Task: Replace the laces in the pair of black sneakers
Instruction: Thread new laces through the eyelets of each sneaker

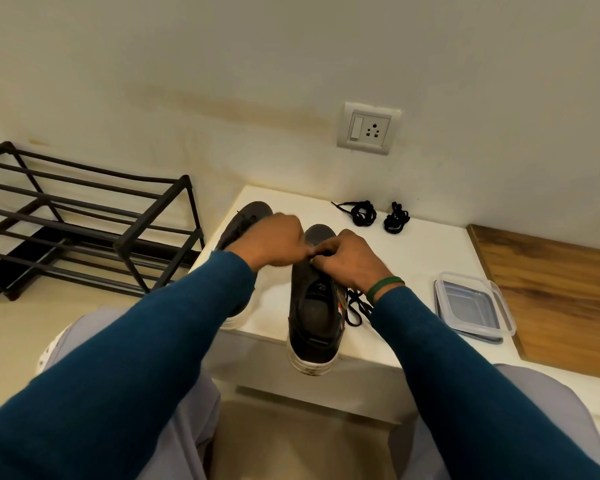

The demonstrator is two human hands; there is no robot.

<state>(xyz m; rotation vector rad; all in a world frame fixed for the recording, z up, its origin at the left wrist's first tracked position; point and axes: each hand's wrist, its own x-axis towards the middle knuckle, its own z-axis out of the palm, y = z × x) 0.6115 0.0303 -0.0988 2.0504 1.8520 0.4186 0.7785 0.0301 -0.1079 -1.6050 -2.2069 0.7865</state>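
From the head view, the left hand (277, 239) and right hand (351, 258) meet, fingers curled and pinching the lacing of the near sneaker (313, 318), which lies directly beneath them on the white worktop (417, 258), its heel overhanging the front edge.

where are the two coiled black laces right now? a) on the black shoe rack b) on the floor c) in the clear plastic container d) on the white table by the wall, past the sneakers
d: both coiled black laces lie on the white table close to the wall, beyond the two black sneakers, while the clear plastic container sits off to the right, apart from them.
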